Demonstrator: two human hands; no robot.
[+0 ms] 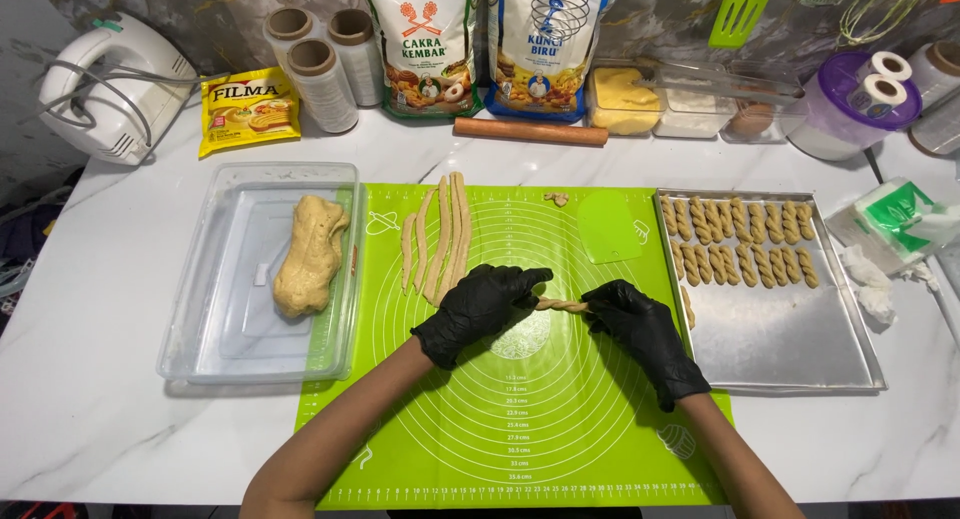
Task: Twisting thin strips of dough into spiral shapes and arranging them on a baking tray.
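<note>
We see a thin twisted rope of dough [562, 305] lying across the middle of the green silicone baking mat [520, 419], pale tan, with spiral turns visible between the two hands. Our left hand [480, 309], in a black glove, is closed over the left end of the rope, and our right hand [635, 324], also in a black glove, pinches the right end with the fingers closed on it. Higher on the mat, to the left, lie several long plain dough strips [440, 241] side by side, and a green plastic scraper [608, 229] lies near the top right part of the mat. On the left of the mat stands a clear plastic container [200, 319], and inside it there is one big lump of dough [308, 257] at the right side. On the right, touching the mat edge, is a metal baking tray [780, 349]; it holds two rows of short twisted dough pieces [735, 239] in its upper part, and the lower part is bare metal. Behind the mat a wooden rolling pin [530, 132] lies on the white marble counter [90, 379]
</note>
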